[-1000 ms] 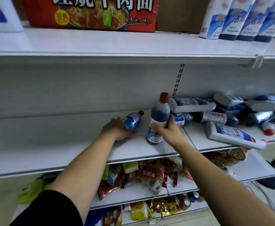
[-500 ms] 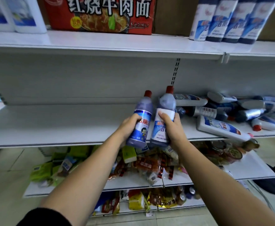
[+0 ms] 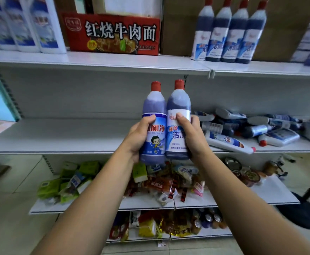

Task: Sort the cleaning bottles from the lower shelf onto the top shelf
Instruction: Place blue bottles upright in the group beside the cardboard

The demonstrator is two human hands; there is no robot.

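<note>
Head view, L to R. The top shelf (image 3: 113, 60) carries blurred white bottles (image 3: 21, 24) left of the red noodle box (image 3: 112, 34). Below the box & a bit right, the left grip (image 3: 139, 137) is clamped round a cartoon-label bottle (image 3: 155, 142), upright w/ red cap up. Just beside it, the white-label bottle (image 3: 178, 102) is clamped in the right grip (image 3: 192, 137). Both are held in the air, off the lower shelf (image 3: 58, 135) and not yet up at box level. Right of the box, four dark bottles (image 3: 229, 32) stand in a row on the top shelf; those look done. Below-right of the box, a pile of bottles (image 3: 251, 127) lies sideways on the lower shelf. Est. most of the job is left.
</note>
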